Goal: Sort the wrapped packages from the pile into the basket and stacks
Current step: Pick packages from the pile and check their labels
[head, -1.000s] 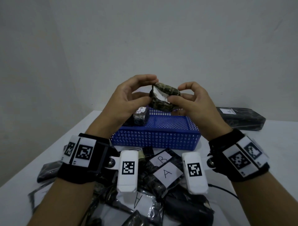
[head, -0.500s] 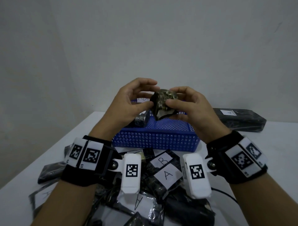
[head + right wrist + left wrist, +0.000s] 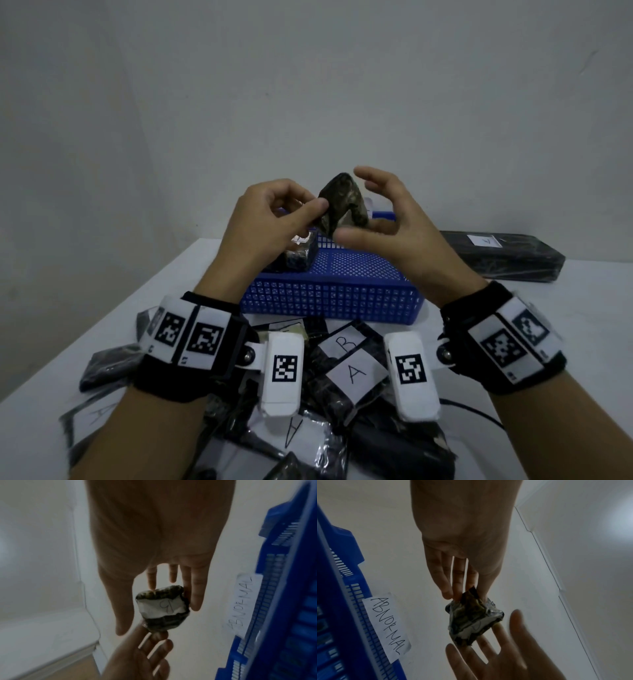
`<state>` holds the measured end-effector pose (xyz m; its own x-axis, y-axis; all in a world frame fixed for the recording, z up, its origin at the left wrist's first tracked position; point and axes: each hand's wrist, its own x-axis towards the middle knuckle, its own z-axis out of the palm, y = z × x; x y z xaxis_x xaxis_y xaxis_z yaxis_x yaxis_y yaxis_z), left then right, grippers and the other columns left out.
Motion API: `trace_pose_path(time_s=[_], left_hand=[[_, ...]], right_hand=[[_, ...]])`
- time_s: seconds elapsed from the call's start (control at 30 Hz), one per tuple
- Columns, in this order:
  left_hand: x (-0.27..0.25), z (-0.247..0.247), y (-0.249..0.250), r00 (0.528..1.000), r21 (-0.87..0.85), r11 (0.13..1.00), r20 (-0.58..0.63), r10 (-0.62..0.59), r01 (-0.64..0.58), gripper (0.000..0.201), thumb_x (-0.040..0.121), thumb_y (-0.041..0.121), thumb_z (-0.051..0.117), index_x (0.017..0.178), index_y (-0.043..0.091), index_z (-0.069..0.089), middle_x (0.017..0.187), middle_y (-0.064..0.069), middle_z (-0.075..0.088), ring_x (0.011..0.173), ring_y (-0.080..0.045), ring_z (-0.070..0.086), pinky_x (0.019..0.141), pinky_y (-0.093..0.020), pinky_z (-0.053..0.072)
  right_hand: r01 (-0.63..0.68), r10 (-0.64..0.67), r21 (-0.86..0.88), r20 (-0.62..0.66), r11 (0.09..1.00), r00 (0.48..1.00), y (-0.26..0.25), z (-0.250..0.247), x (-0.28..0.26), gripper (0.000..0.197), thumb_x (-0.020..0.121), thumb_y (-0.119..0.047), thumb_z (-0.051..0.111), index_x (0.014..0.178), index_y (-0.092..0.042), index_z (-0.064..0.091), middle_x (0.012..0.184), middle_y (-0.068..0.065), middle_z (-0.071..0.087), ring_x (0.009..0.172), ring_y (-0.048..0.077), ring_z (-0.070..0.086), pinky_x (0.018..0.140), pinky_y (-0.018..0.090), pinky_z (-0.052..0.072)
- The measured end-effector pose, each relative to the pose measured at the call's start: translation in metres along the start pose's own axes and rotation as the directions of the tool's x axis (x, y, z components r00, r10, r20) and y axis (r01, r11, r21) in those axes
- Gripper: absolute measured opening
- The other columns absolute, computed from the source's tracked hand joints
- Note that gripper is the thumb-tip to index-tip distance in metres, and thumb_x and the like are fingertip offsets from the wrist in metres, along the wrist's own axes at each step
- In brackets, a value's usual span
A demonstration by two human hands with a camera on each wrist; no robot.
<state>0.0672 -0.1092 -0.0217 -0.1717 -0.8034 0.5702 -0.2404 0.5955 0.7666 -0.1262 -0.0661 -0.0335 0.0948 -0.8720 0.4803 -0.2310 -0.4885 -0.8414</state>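
Observation:
A small crumpled camouflage-wrapped package (image 3: pixel 342 202) is held in the air above the blue basket (image 3: pixel 335 301). My left hand (image 3: pixel 318 207) pinches its left edge between thumb and fingers. In the left wrist view the same fingers (image 3: pixel 453 588) hold the package (image 3: pixel 474 618) by its top corner. My right hand (image 3: pixel 375 205) hovers around the package's right side with fingers spread and relaxed. The right wrist view shows the package (image 3: pixel 163 607) with a white handwritten label facing the camera. The pile (image 3: pixel 349 370) of wrapped packages lies below my wrists.
One wrapped package (image 3: pixel 298 257) lies in the basket's left end. A paper tag reading ABNORMAL (image 3: pixel 387 627) hangs on the basket's far wall. Long black packages (image 3: pixel 500 257) marked A are stacked at the right rear of the white table (image 3: pixel 548 325). A black cable (image 3: pixel 479 411) runs on the right.
Both hands gripped the package before. Now my right hand has let go and spread open, and the package has turned up on end in my left hand's pinch.

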Motion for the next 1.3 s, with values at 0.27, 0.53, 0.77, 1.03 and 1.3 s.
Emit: trace_pose_path(time_s=[0.27,0.53,0.77,1.03,1.3], left_hand=[[0.001,0.0,0.001,0.999,0.046,0.999,0.046,0.027,-0.029,0.025,0.092,0.036,0.068,0.084,0.012,0.069,0.079,-0.01,0.07,0.069,-0.022,0.067,0.053,-0.028,0.054],[0.001,-0.002,0.001,0.999,0.047,0.999,0.021,0.026,-0.027,0.027,0.093,0.035,0.067,0.074,0.017,0.064,0.072,0.0,0.069,0.061,-0.015,0.068,0.059,-0.029,0.055],[0.004,-0.009,-0.008,0.998,-0.012,0.998,-0.021,-0.056,0.056,0.031,0.089,0.038,0.072,0.075,0.011,0.067,0.078,-0.009,0.073,0.076,-0.029,0.074,0.078,-0.052,0.061],[0.002,-0.015,-0.004,0.992,-0.131,0.984,0.057,-0.114,0.12,0.045,0.103,0.044,0.044,0.083,0.011,0.067,0.067,-0.001,0.064,0.065,-0.016,0.061,0.053,-0.027,0.05],[0.047,-0.032,-0.029,0.947,-0.325,0.903,-0.062,-0.316,0.281,0.045,0.109,0.037,0.028,0.089,0.013,0.061,0.06,0.002,0.061,0.051,-0.007,0.052,0.049,-0.022,0.041]], right_hand=[[0.164,-0.183,-0.204,-0.078,0.965,0.98,0.005,0.007,-0.001,0.048,0.082,-0.024,0.083,0.125,-0.024,0.062,0.114,-0.014,0.068,0.104,-0.002,0.063,0.082,0.01,0.05],[0.158,-0.207,-0.299,-0.139,0.941,0.968,0.012,0.016,-0.002,0.034,0.086,-0.036,0.078,0.116,-0.026,0.066,0.107,-0.012,0.07,0.095,-0.001,0.065,0.078,0.014,0.054],[0.128,-0.146,-0.263,-0.05,0.956,0.988,0.011,0.021,-0.004,0.08,0.075,-0.039,0.087,0.141,-0.029,0.043,0.136,-0.013,0.054,0.116,0.004,0.059,0.089,0.024,0.057],[0.095,-0.133,-0.262,-0.133,0.96,0.982,0.003,0.022,-0.005,0.055,0.083,-0.023,0.082,0.128,-0.028,0.052,0.111,-0.01,0.069,0.099,0.003,0.067,0.08,0.015,0.054],[-0.013,0.014,-0.59,-0.003,0.808,1.0,-0.018,0.001,0.058,0.052,0.079,-0.025,0.083,0.125,-0.026,0.059,0.12,-0.002,0.049,0.092,0.009,0.059,0.077,0.016,0.048]])
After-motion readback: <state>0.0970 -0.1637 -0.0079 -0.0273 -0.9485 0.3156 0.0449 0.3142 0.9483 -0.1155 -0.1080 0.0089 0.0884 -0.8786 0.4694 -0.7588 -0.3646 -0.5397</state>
